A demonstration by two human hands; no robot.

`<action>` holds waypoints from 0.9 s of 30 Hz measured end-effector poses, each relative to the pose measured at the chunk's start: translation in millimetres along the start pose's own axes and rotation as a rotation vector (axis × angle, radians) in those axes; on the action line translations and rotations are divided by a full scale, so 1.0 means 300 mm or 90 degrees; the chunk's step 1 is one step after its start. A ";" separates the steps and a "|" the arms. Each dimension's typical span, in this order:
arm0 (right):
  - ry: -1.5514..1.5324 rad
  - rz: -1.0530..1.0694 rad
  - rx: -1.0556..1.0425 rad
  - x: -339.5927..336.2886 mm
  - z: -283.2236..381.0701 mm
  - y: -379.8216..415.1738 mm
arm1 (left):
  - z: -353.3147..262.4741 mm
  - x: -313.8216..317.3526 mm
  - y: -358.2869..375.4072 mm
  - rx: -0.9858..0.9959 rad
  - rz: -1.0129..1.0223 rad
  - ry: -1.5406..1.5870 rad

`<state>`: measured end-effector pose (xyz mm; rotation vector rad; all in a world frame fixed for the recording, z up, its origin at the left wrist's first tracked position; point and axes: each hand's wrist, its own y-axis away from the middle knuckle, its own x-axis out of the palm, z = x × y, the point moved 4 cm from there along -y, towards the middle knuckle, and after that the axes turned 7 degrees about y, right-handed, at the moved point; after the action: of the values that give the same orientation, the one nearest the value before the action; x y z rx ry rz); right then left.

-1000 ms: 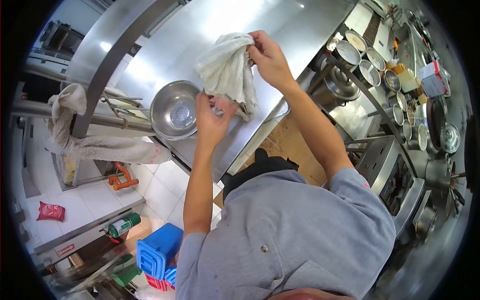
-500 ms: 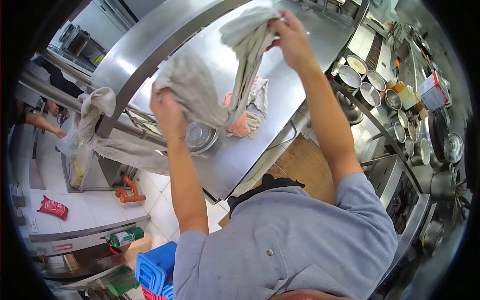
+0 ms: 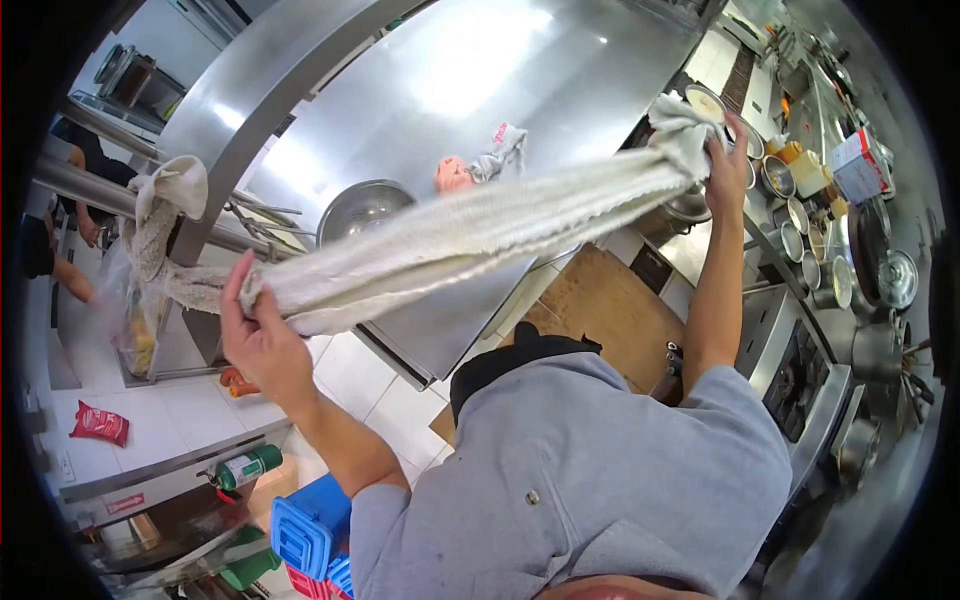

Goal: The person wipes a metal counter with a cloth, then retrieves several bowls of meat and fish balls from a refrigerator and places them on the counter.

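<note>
Right now the steel surface (image 3: 480,70) fills the space ahead, and across it a long pale towel (image 3: 470,235) is pulled taut in the air, its long axis running from low on the person's left up to high on their right. Beneath its middle sit a metal bowl (image 3: 362,208) and a small crumpled cloth (image 3: 480,165), both clear of it. Each end is equally in hand: the left hand (image 3: 262,335) has its grip closed round the lower end, the right hand (image 3: 728,170) pinches the bunched upper end beside the pots (image 3: 790,215).
</note>
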<state>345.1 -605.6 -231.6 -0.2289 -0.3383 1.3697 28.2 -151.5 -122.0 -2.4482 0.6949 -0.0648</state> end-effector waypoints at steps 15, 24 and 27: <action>-0.030 -0.040 0.101 -0.264 0.223 0.104 | 0.287 -0.205 0.023 -0.308 0.406 0.034; -0.106 0.196 -0.048 -0.206 0.364 -0.031 | 0.012 -0.223 0.099 -0.245 0.685 -0.114; 0.066 0.219 -0.250 -0.121 0.415 -0.104 | -0.044 -0.249 0.083 -0.138 0.563 -0.134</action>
<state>322.2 -651.5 -108.6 -0.7072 -0.4966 1.6142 -50.4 -138.8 -116.8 -2.0730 1.6684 0.6259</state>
